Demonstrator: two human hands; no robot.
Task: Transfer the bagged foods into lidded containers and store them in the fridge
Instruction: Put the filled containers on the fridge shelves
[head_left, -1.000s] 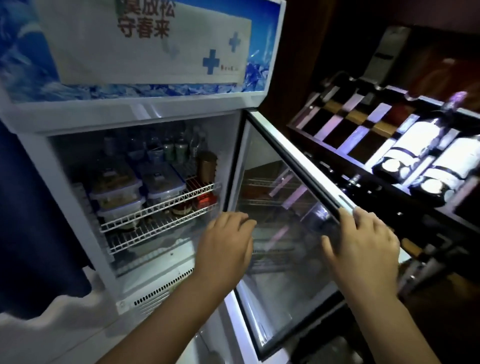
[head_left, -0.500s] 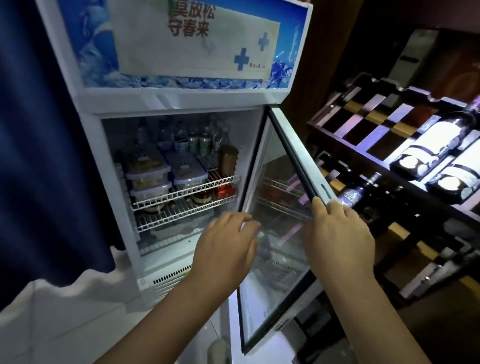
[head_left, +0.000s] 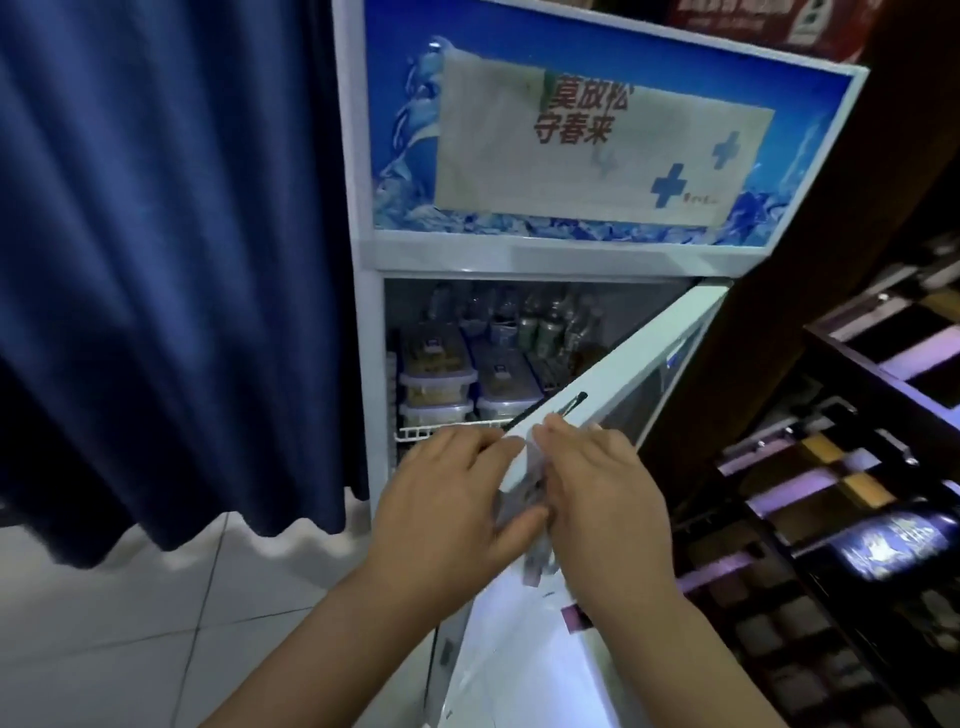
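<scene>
1. Both hands, left hand (head_left: 447, 499) and right hand (head_left: 597, 493), flat, fingers spread, gripping nothing, against fridge door (head_left: 639, 364) edge, likely to shut it.
2. Lidded containers (head_left: 441, 379) stacked on shelf behind door, storage apparently finished.

Dim, soft blur, edges warped

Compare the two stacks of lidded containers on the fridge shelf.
The left stack stands next to the fridge's left wall; the right stack is nearer the closing door. The left stack shows in full, two containers high, while the door edge cuts off the right stack's lower corner. Both are clear, rectangular tubs with lids on, holding yellowish food, set side by side on the same wire shelf.
</scene>
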